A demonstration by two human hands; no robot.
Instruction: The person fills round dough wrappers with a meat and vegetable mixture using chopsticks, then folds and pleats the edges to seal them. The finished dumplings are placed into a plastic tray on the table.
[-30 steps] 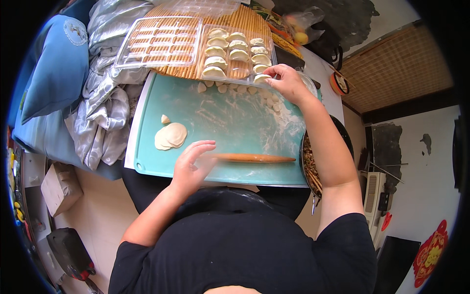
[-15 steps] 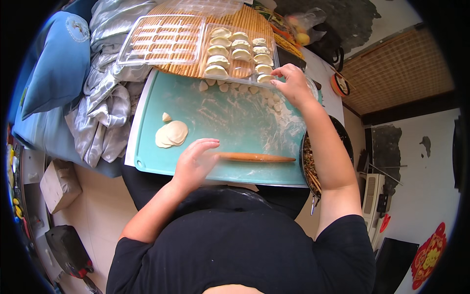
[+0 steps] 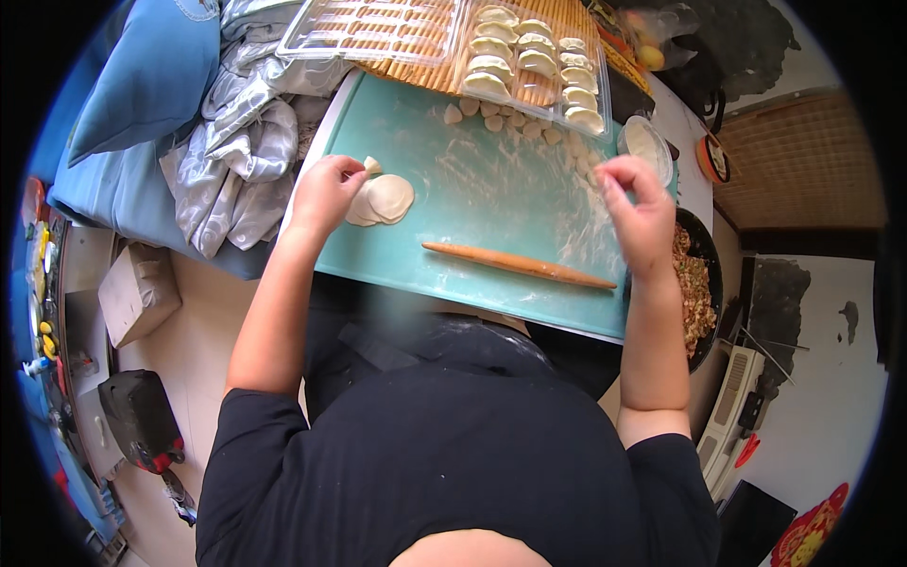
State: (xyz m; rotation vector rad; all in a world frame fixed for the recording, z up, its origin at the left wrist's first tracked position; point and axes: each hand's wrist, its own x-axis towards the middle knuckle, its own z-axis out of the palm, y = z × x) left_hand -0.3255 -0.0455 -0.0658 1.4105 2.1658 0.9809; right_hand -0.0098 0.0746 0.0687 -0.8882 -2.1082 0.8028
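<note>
My left hand [image 3: 326, 197] reaches over the left edge of the teal board [image 3: 472, 203], fingers closed at a small dough piece [image 3: 372, 165]. Just below that piece lie round flat dumpling wrappers [image 3: 390, 198], overlapping. My right hand [image 3: 642, 213] hovers above the board's right side with thumb and forefinger pinched; whatever may be between them cannot be made out. Loose dough pieces [image 3: 492, 123] and flour line the board's far side. Across the near part rests a wooden rolling pin [image 3: 520, 266], touched by neither hand.
Behind the board, a clear tray [image 3: 605, 90] of folded dumplings [image 3: 537, 63] and another clear tray [image 3: 364, 33] sit on a slatted mat. A bowl of white flour [image 3: 646, 149] stands beyond my right hand. A dark pan of filling [image 3: 694, 293] is beside my right forearm.
My left hand has moved from the rolling pin up to the dough piece. The right one has drawn back from the dumpling tray toward me. The whole view has shifted.
</note>
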